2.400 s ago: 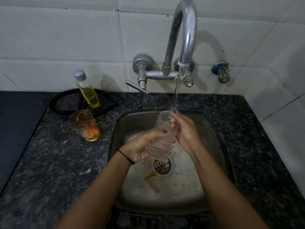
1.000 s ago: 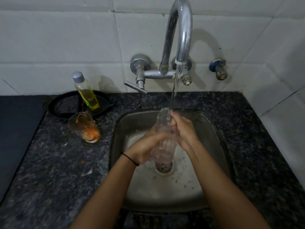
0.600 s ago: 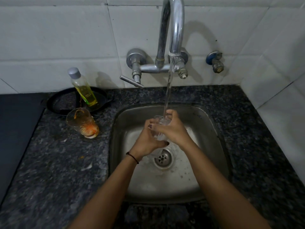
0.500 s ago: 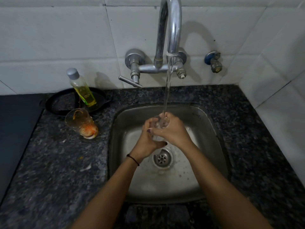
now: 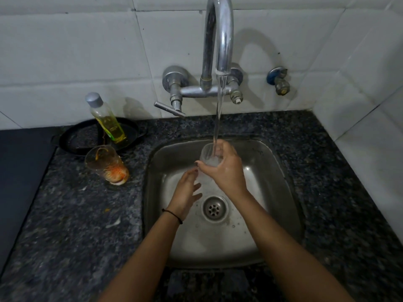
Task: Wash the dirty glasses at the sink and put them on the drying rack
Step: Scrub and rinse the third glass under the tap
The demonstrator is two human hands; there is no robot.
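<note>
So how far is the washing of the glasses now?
Done: nothing that I can confirm; no drying rack is in view. In hand: the right hand grips a clear glass under the running tap water, the left hand open beside it. Left: the orange-stained glass on the counter, then racking both.

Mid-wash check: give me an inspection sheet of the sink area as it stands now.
Surface: dark speckled counter with scattered crumbs; wet steel sink.
Job's things: clear glass under water running from the tap; dirty glass with orange residue on the counter left of the sink; drying rack not in view.
Clutter: bottle of yellow liquid standing in a black pan.
Hands: right hand grips the clear glass; left hand open beside its lower part.
Cables: nothing seen.
Surroundings: white wall tiles; wall valve at right.
</note>
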